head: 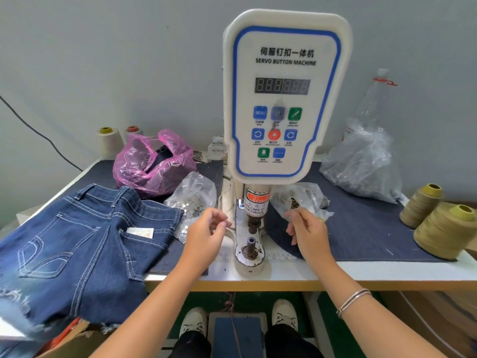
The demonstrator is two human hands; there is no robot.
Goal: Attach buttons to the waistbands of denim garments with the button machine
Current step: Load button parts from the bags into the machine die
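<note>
The white servo button machine (pixel 282 99) stands at the table's middle, its punch head over the lower die post (pixel 251 244). Denim shorts (pixel 77 244) lie at the left, hanging over the table's front edge, waistband toward the machine. My left hand (pixel 206 236) hovers just left of the die, fingers loosely curled, nothing visible in them. My right hand (pixel 307 233) hovers right of the die with its fingers curled in front of a clear bag of buttons (pixel 299 200); whether it pinches a button is hidden. A second clear bag of silver button parts (pixel 192 196) lies left of the machine.
A pink plastic bag (pixel 152 164) and two thread cones sit at the back left. A large clear bag (pixel 361 164) and an empty bottle stand at the back right, with two olive thread cones (pixel 438 228) at the right edge. A foot pedal (pixel 236 332) lies between my shoes.
</note>
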